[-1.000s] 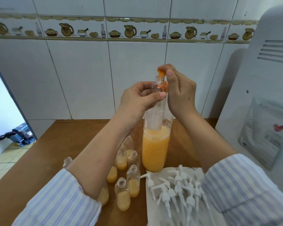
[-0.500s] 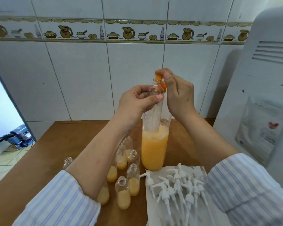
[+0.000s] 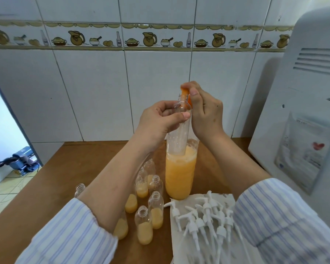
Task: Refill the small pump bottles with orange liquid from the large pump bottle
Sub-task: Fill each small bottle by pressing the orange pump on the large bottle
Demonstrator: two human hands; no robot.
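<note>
I am gripping an empty small bottle (image 3: pixel 180 119) upright in my left hand (image 3: pixel 160 121), its mouth directly under the orange spout (image 3: pixel 185 93), while my right hand (image 3: pixel 204 111) is pinching the large bottle's (image 3: pixel 180 176) pump above the desk (image 3: pixel 80 161).

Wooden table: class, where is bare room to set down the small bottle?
Bare wood lies on the brown wooden table, left of the small clear plastic bottles. Crowded: white paper covered by white pump heads, beside the large orange-filled bottle.
</note>
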